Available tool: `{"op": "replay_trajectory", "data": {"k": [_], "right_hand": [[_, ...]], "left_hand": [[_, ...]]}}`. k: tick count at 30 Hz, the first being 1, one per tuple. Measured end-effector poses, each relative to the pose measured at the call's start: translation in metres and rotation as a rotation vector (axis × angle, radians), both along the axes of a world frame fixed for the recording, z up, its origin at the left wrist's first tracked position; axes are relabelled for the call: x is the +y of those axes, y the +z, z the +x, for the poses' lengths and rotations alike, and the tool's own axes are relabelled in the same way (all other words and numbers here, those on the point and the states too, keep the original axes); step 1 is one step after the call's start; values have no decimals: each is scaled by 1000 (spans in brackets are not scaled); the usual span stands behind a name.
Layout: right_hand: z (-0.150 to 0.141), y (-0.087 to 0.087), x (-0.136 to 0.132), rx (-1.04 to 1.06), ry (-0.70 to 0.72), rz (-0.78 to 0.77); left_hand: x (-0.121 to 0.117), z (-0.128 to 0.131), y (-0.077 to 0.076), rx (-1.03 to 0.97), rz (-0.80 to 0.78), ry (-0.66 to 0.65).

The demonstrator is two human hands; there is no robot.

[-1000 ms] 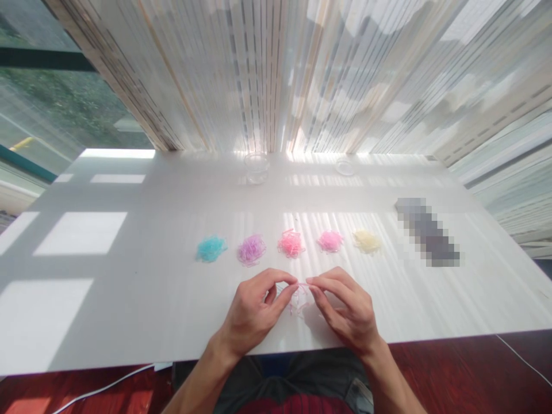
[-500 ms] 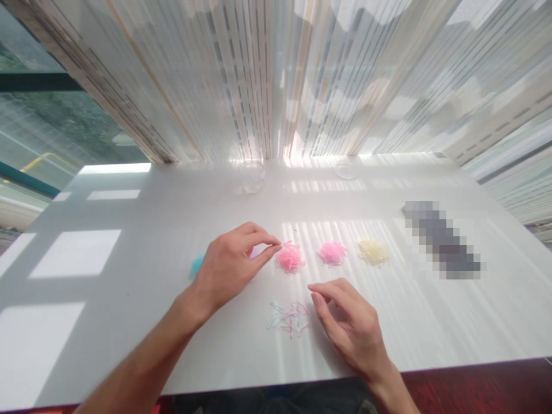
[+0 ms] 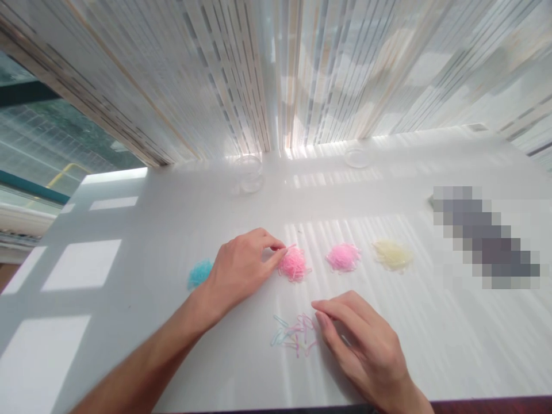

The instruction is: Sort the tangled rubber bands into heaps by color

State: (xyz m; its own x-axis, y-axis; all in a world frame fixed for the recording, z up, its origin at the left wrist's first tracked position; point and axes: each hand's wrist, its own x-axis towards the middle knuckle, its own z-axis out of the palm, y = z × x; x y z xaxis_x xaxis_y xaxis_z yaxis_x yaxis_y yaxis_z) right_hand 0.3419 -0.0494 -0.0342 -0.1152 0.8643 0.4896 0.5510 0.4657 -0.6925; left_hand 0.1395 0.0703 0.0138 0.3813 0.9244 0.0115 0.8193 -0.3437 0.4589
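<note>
My left hand (image 3: 244, 261) reaches over the table with thumb and forefinger pinched at the upper left edge of a coral-pink pile (image 3: 294, 265) of thin plastic loops. A thin pink loop shows at its fingertips. Below that pile lies a loose scatter of pastel loops (image 3: 297, 330), blue-green and pinkish purple. My right hand (image 3: 366, 339) rests just right of the scatter, fingers curled, thumb and forefinger tips slightly apart with nothing visible between them. A blue pile (image 3: 199, 274) sits left, partly behind my left wrist. Right of the coral pile are a pink pile (image 3: 344, 257) and a pale yellow pile (image 3: 393, 255).
Two clear round containers or lids, one left (image 3: 250, 172) and one right (image 3: 357, 157), stand near the back edge of the white table (image 3: 142, 293). A pixelated dark oblong (image 3: 485, 236) lies at the right. Striped curtains (image 3: 215, 75) hang behind the table.
The view has shifted and tilted a little. My left hand stays pinched at the coral-pink pile, a bit lower over it, and more of the blue pile shows. My right hand hardly moves beside the scatter.
</note>
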Motion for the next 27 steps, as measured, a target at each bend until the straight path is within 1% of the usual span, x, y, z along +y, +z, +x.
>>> {"op": "replay_trajectory", "data": {"k": [3,6,9,11,13,15,16,18,20,22,24,27], "right_hand": [[0,-1,0,4,3,-5],[1,-1,-1,12,-5,-11],[1,0,-1,12,-24,-12],[1,1,-1,8,-31,-14],[0,1,-1,4,-18,-20],[0,1,0,-4,16,-37],[0,0,-1,-12,35,-46],[0,0,-2,-42,66,-63],[1,0,-6,-91,85,-83],[1,0,-11,-140,93,-110],[1,0,-16,-165,78,-121],[-1,-1,-20,-155,36,-97]], "left_hand": [[0,-3,1,48,15,-8],[-7,-9,7,53,67,-7],[-27,-15,14,-21,116,-19],[-47,-18,14,-104,131,-41],[-69,-20,7,-174,130,-70],[-89,-22,-4,-214,122,-83],[-97,-23,-11,-213,117,-90],[-110,-24,-24,-189,160,-86],[-116,-26,-33,-156,213,-60],[-119,-28,-38,-140,246,-40],[-118,-30,-41,-140,268,-42],[-116,-31,-43,-135,287,-69]]}}
